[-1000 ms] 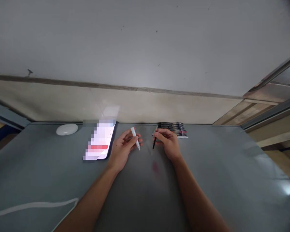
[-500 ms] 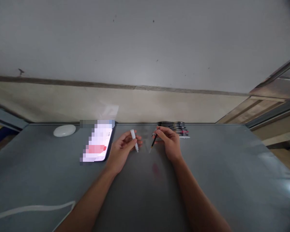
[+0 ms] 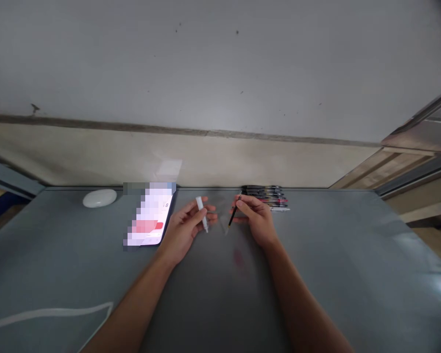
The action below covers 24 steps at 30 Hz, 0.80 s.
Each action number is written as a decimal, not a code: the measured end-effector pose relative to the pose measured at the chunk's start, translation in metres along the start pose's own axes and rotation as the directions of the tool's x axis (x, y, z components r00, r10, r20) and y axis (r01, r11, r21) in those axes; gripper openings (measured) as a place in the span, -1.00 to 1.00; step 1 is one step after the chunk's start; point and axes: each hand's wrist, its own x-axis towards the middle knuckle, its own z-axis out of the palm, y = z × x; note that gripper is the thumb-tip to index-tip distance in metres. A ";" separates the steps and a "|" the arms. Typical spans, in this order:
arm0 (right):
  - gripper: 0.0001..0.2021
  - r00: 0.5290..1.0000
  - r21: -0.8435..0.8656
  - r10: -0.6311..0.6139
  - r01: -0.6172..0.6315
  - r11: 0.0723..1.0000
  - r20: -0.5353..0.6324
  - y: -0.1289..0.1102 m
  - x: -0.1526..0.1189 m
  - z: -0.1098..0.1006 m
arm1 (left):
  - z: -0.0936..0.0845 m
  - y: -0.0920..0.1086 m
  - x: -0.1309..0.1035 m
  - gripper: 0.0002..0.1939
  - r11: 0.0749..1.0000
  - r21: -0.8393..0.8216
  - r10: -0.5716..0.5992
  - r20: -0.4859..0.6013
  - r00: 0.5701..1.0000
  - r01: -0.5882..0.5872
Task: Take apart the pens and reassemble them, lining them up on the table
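Observation:
My left hand [image 3: 187, 220] grips a white pen-shaped tube [image 3: 201, 214] between thumb and fingers. The tube's narrow tip points down toward me; the other fingers are spread behind it. To the right, my right hand [image 3: 256, 215] pinches a slim black pen [image 3: 233, 215] with a yellowish band and a pale, see-through lower end. Its tip slants down and left. Both items are held above the grey table, apart from each other. Several pens [image 3: 266, 190] lie side by side just behind my right hand, partly hidden by it.
A phone [image 3: 152, 215] with a lit, partly blurred screen is beside my left hand. Farther left sits a white oval object [image 3: 100, 198]. A white cable or strip [image 3: 51, 312] lies at the lower left. The wall [image 3: 220, 162] rises behind the grey table [image 3: 213, 304].
The white tube has tilted slightly and shifted a little left within my left hand. The black pen's tip has moved slightly down and left. The shiny bit by my right fingers no longer shows clearly.

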 end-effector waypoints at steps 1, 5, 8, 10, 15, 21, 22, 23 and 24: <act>-0.76 1.000 -0.003 0.004 -0.004 1.000 0.005 0.000 0.000 0.000 | 0.000 0.001 0.000 -0.62 1.000 -0.015 -0.007 -0.003 1.000 0.007; -0.77 0.999 0.005 0.015 -0.015 1.000 0.029 0.000 0.000 0.000 | 0.001 0.003 0.000 -0.66 0.997 -0.067 -0.026 -0.013 1.000 0.025; -0.79 0.999 0.021 0.019 -0.019 1.000 0.033 0.000 0.000 0.000 | 0.001 0.003 0.000 -0.67 0.996 -0.078 -0.032 -0.006 0.999 0.031; -0.79 1.000 0.036 0.017 -0.017 0.999 0.020 0.000 0.000 0.000 | 0.001 0.002 0.000 -0.66 0.998 -0.063 -0.019 0.000 1.000 0.019; -0.79 1.000 0.070 0.008 -0.007 0.998 -0.008 0.000 0.000 0.001 | 0.003 -0.001 -0.002 -0.57 0.998 0.044 0.037 0.018 0.999 -0.038; -0.78 0.996 0.169 -0.031 0.044 0.985 -0.083 0.000 0.001 0.007 | 0.005 0.000 -0.006 -0.64 0.947 0.307 0.079 0.056 0.995 -0.092; -0.78 0.994 0.199 -0.041 0.061 0.978 -0.103 0.000 0.001 0.009 | 0.005 0.001 -0.007 -0.65 0.935 0.341 0.082 0.063 0.995 -0.099; -0.78 0.991 0.226 -0.054 0.081 0.971 -0.123 0.000 0.001 0.010 | 0.005 0.002 -0.008 -0.67 0.925 0.366 0.083 0.073 0.994 -0.105; -0.78 0.987 0.247 -0.069 0.103 0.964 -0.142 -0.001 0.001 0.011 | 0.005 0.003 -0.008 -0.68 0.917 0.383 0.084 0.088 0.993 -0.112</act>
